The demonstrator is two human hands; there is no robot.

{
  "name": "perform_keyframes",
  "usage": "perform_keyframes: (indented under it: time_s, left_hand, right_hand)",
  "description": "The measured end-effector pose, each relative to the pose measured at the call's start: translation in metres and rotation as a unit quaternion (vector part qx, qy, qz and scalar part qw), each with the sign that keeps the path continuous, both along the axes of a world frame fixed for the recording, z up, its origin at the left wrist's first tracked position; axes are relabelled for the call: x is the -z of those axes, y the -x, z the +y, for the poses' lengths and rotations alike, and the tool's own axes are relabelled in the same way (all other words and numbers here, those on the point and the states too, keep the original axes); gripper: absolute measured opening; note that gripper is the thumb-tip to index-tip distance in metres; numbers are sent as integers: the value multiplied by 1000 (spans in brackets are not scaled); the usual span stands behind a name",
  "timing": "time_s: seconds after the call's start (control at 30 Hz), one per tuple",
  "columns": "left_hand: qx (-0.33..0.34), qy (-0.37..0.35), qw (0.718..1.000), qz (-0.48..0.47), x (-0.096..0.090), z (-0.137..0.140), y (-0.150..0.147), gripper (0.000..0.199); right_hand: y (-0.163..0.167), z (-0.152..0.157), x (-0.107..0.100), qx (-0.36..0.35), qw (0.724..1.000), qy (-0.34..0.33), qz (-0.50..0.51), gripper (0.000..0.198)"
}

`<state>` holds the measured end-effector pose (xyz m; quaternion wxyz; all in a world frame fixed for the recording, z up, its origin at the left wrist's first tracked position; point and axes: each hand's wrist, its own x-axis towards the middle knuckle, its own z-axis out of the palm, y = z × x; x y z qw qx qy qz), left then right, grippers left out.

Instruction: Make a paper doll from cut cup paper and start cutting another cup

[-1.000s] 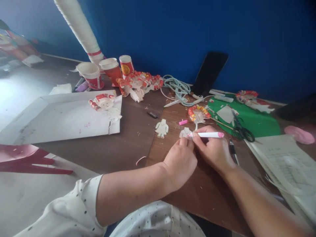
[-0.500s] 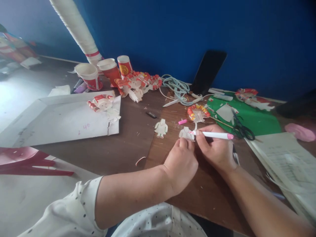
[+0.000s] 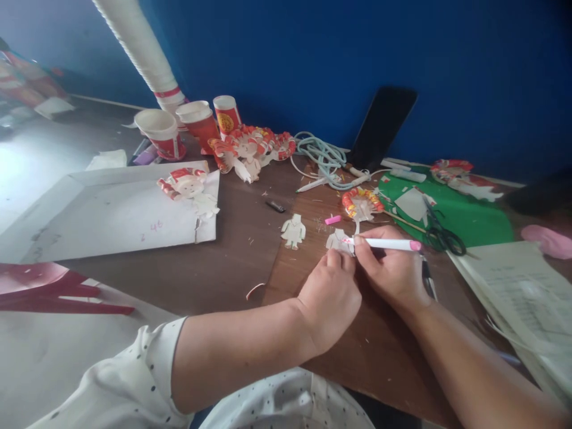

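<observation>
My right hand [image 3: 395,271] grips a white felt-tip pen [image 3: 386,243] with a pink end. Its tip touches a small white paper cutout [image 3: 336,239] shaped like a dress or body, where pink marks show. Curled fingers of my left hand [image 3: 330,292] hold the lower edge of that cutout against the table; their tips are partly hidden. A second, similar paper cutout [image 3: 294,232] lies flat to the left. A pink pen cap [image 3: 333,220] rests just behind the marked cutout, and near it stands a curled red and yellow paper piece [image 3: 361,204].
Scissors [image 3: 444,238] lie partly on a green sheet [image 3: 487,223] at right, beside written papers [image 3: 504,280]. Behind are a coiled cable [image 3: 319,156], a leaning black phone [image 3: 382,128] and paper cups [image 3: 158,134]. A white cardboard piece [image 3: 111,208] with a paper doll [image 3: 190,187] lies left.
The view has shifted slightly. The pen tip has moved a little on the cutout, and both hands keep their hold.
</observation>
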<state>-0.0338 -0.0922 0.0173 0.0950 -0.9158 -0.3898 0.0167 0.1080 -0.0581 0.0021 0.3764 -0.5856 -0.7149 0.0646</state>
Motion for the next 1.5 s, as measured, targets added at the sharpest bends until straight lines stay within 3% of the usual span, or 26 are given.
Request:
perform_keyframes:
  time_s: [0.83, 1.5]
  left_hand:
    - [-3, -22, 999, -32, 6, -1, 1, 33]
    - [0, 1, 1000, -25, 3, 0, 0, 29]
  right_hand:
    - [1, 1, 1, -15, 1000, 5, -17, 19]
    - [2, 3, 2, -24, 999, 23, -22, 20]
